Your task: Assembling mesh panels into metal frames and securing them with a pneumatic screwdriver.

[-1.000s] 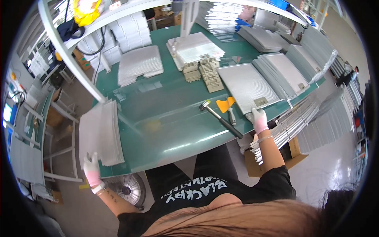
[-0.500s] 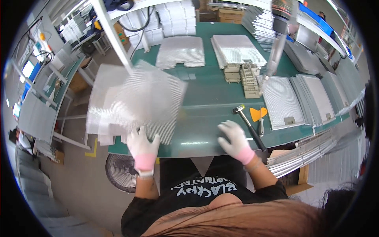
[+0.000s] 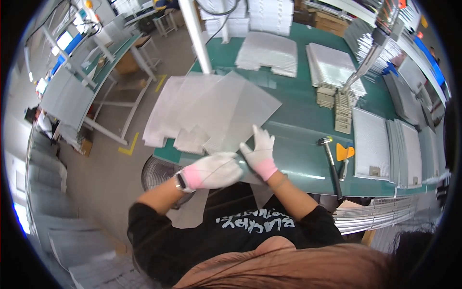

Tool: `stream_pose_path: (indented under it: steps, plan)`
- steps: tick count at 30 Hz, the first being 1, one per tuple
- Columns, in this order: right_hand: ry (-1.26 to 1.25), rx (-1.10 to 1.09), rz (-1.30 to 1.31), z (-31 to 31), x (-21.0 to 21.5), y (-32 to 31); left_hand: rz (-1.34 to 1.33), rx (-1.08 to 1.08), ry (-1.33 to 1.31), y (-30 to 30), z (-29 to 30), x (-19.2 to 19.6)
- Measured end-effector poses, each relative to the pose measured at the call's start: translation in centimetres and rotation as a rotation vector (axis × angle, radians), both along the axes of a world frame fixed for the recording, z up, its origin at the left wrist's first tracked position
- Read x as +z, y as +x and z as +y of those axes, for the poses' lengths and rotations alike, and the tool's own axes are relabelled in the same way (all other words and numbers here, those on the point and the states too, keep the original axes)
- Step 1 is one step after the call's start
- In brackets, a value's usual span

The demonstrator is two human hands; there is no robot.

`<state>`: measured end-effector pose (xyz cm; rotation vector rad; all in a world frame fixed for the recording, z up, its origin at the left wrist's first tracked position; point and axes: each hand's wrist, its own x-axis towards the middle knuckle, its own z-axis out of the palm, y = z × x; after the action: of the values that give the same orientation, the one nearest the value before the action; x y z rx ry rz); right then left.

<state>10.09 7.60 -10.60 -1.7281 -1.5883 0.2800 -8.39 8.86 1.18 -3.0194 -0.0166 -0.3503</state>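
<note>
1. Gloved hands meet close together at the near table edge; the left hand [image 3: 214,170] lies nearly flat, fingers together and pointing right; whether it grips anything cannot be told;
2. right hand [image 3: 260,151] has thumb and fingers spread apart, pointing away from the body; no firm grip shows, and contact with a sheet cannot be told;
3. thin pale mesh sheets [image 3: 207,106] lie fanned on the left of the green table [image 3: 303,120], just beyond the left hand; the rightmost sheet's lower edge is just beside the right hand's thumb;
4. well to the right lie a hammer [image 3: 333,166] and an orange scraper [image 3: 344,152].
</note>
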Motion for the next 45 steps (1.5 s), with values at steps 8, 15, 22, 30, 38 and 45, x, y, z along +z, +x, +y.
stream_pose_path:
  steps: [8, 15, 22, 30, 38, 45]
  plan:
    - [-0.011, 0.041, 1.326, 6.8, 0.9, -1.2, 0.137, -0.590, 0.288, 4.1, -1.7, -2.9]
    - [0.231, 0.103, 1.280, 6.3, 5.1, 1.2, 0.078, -0.583, 0.237, 3.7, -1.7, -3.6]
    - [0.321, -0.033, 0.842, 0.8, 6.7, 8.8, 0.119, -0.568, 0.220, 2.5, -0.8, -3.3]
    - [-0.033, -0.157, 0.096, -7.5, 2.0, 17.9, -0.142, 0.151, -0.204, 0.4, 8.5, 1.2]
    - [-0.380, -0.055, -0.392, -0.5, 7.8, 17.2, -0.021, 0.399, -0.198, 1.2, 15.7, -5.2]
    - [-0.016, -0.382, -0.251, 21.2, 4.6, 24.7, -0.147, 0.648, -0.297, -2.2, 17.4, -6.7]
